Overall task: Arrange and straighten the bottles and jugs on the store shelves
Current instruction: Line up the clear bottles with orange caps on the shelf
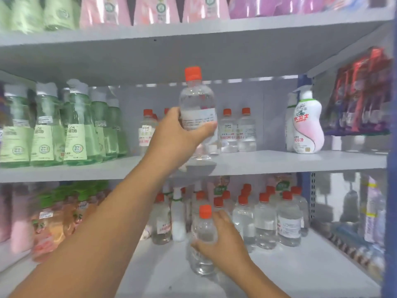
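**Caller:** Bottles in both hands right now. Left hand [182, 134], centre of the frame, has its fingers and thumb wrapped round a clear bottle with an orange cap [196, 108], held upright in front of the middle shelf [279, 162], base just above the shelf edge.

**Analyst:** And the right hand [221, 239], lower centre, is curled round a second orange-capped bottle [204, 237], also upright, near the front of the lower shelf [300, 267]. Whether its base touches the shelf, hard to say.

**Caller:** So what does the next move turn on?

**Analyst:** For me, the gap behind the raised bottle. Its long axis is vertical, and the row of matching bottles [238, 132] stands beyond it, toward the back and slightly right in the frame. The left hand is the nearer one to that row; the right is a full shelf lower, beside its own cluster of clear bottles [277, 220]. Looks like a straight push inward and down would seat the raised bottle, though that's a judgement.

**Caller:** Anything legible?

**Analyst:** Very little. The held bottle's white label shows fine print too blurred to read. At right of the frame, the white and pink bottle [308, 125] carries red characters, "水卫士" as best one can tell. Green bottles [75, 127] at left have pale labels with a house-like logo, text unreadable.

**Caller:** Top of the frame?

**Analyst:** Green and pink pouches [154, 9], smeared by motion.
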The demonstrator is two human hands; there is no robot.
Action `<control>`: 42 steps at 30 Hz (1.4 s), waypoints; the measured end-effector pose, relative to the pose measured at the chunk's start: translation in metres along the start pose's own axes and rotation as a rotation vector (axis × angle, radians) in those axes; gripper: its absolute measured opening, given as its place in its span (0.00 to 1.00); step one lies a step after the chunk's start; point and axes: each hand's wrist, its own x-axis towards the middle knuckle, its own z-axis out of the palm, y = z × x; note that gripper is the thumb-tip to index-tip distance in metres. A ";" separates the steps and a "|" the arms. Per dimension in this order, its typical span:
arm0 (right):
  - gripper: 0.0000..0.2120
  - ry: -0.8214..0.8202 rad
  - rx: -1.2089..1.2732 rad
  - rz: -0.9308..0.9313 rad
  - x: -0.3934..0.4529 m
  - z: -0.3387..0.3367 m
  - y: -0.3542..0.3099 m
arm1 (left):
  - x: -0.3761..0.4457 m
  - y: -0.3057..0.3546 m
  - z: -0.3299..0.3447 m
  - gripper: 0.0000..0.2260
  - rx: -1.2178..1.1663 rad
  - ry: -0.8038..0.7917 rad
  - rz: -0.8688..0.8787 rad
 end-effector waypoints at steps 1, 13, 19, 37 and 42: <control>0.36 0.005 0.074 -0.017 -0.006 -0.015 -0.002 | 0.011 -0.005 0.009 0.22 0.026 -0.012 -0.018; 0.45 -0.014 0.095 -0.025 -0.036 -0.105 0.014 | 0.041 -0.050 0.057 0.25 0.477 -0.017 -0.071; 0.30 -0.008 0.153 0.045 -0.035 -0.082 0.027 | 0.045 -0.043 0.065 0.16 0.404 -0.083 -0.136; 0.22 -0.020 0.120 0.238 -0.010 -0.113 0.033 | -0.152 -0.173 0.169 0.48 -0.158 -0.553 -0.293; 0.10 0.033 0.334 0.048 -0.017 -0.211 -0.025 | -0.149 -0.176 0.173 0.52 -0.108 -0.545 -0.351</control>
